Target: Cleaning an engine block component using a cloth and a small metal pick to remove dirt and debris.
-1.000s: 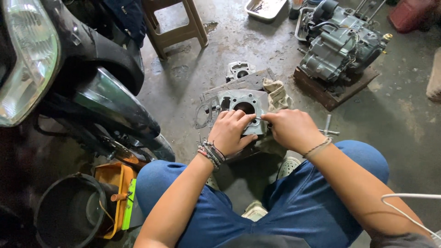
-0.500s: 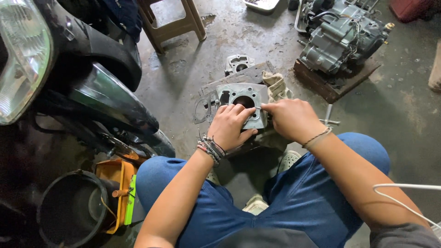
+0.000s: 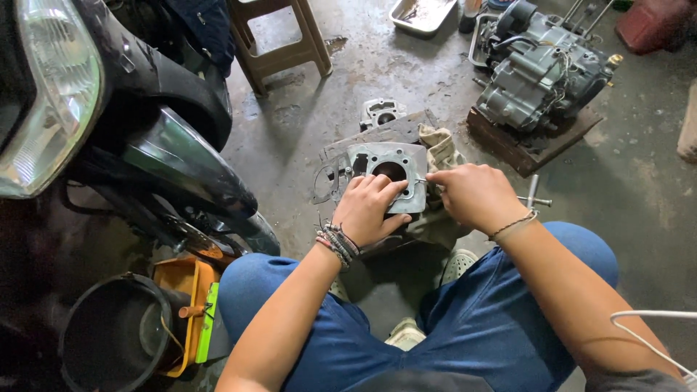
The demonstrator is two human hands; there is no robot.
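Grey metal makes up the engine cylinder block [image 3: 392,174], a flat-topped part with one big round hole in the middle and small holes at its corners. It sits low over the concrete floor [image 3: 305,131], right in front of the person's knees, on top of a dirty cloth [image 3: 439,149]. The left hand [image 3: 370,210] lies flat on the block with its fingers spread a little, just below the round hole. The right hand [image 3: 472,196] is at the block's right edge, with fingers pressed together, pinching a small thin tool [image 3: 421,179] whose tip touches the block. A thin gasket [image 3: 330,181] sticks out on the left side of the block. Another small metal part [image 3: 382,112] lies just behind. Farther back on the right, a whole engine [image 3: 541,69] stands on a wooden board [image 3: 523,149]. A metal tray [image 3: 423,14] at the top holds a few small bits, too small to tell. A wooden stool [image 3: 279,40] stands near a motorbike [image 3: 109,123]. A black bucket [image 3: 112,334] sits beside an orange tub [image 3: 190,279] at the bottom left.
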